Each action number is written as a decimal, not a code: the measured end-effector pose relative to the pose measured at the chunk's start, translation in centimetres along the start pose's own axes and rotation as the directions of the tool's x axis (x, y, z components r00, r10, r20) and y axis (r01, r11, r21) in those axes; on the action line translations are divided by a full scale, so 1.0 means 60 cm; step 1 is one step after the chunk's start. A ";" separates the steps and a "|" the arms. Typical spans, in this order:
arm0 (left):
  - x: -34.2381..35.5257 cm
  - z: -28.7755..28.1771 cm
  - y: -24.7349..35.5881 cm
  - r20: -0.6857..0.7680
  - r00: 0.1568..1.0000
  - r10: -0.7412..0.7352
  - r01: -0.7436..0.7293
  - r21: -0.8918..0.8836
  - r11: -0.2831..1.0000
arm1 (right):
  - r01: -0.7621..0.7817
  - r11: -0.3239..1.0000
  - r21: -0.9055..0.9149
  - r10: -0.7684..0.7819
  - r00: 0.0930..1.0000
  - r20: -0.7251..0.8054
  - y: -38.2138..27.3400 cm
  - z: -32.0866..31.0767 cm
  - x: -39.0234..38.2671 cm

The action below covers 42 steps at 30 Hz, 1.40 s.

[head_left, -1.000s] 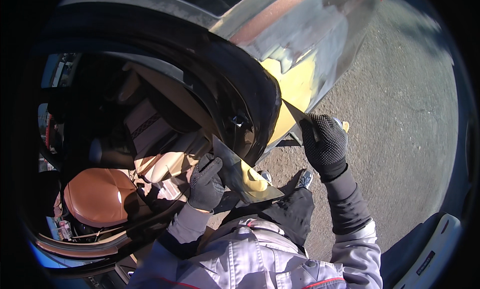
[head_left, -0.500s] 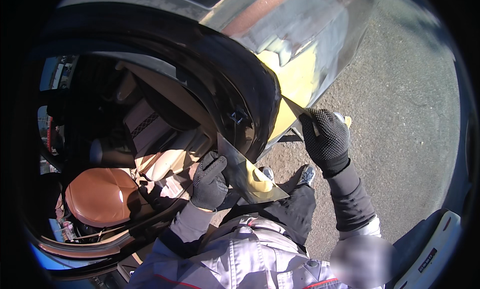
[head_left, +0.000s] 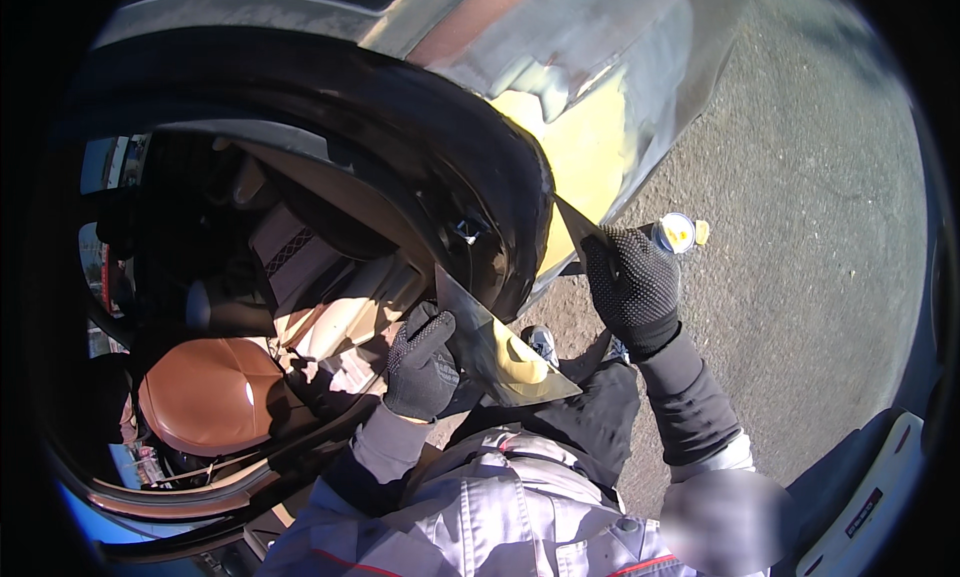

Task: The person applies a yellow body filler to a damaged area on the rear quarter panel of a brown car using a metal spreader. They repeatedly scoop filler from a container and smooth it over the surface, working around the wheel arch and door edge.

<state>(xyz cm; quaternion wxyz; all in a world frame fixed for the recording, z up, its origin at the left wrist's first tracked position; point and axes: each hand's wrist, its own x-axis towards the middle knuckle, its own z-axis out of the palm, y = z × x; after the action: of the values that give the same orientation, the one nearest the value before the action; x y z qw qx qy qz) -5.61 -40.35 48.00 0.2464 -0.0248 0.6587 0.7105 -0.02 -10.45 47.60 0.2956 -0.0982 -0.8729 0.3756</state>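
In a black dotted glove, my left hand (head_left: 422, 362) is closed on one edge of a dark flat putty spreader (head_left: 470, 322). A lump of yellow putty (head_left: 520, 360) lies on that spreader. My right hand (head_left: 635, 282), gloved the same way, grips a second thin putty spreader (head_left: 570, 222). Its pointed corner meets the yellow filled patch (head_left: 583, 142) on the car's body panel (head_left: 560, 22), beside the black door frame. The fingers of my right hand are partly hidden by the back of the glove.
At left the open doorway shows a brown leather seat (head_left: 212, 392). The curved black door frame (head_left: 480, 137) runs close to both hands. An open tin (head_left: 676, 233) with yellow stuff stands on the rough ground (head_left: 800, 237). Part of a door (head_left: 865, 502) shows at lower right.
My right hand and its spreader have shifted left along the filled patch, uncovering more of the tin. My left hand stays nearly still with its spreader. The view has moved a little.
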 end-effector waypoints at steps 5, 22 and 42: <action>0.003 0.007 0.002 -0.031 0.999 -0.011 0.009 -0.064 0.998 | -0.040 0.999 -0.028 0.040 0.999 0.009 0.005 0.011 -0.010; 0.008 0.025 0.040 0.104 0.983 -0.148 0.178 -0.400 0.899 | -0.025 1.000 0.001 0.025 1.000 -0.006 0.021 0.047 -0.044; 0.009 -0.005 0.026 0.122 0.973 -0.196 0.228 -0.373 0.900 | -0.115 0.992 0.060 0.113 0.993 0.039 0.058 0.100 -0.111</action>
<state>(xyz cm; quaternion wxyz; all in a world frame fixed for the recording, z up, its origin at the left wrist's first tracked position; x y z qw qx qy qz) -6.79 -40.48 49.20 0.3391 -0.1153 0.4895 0.7951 1.67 -14.24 38.92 0.2610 -0.1321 -0.8589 0.4204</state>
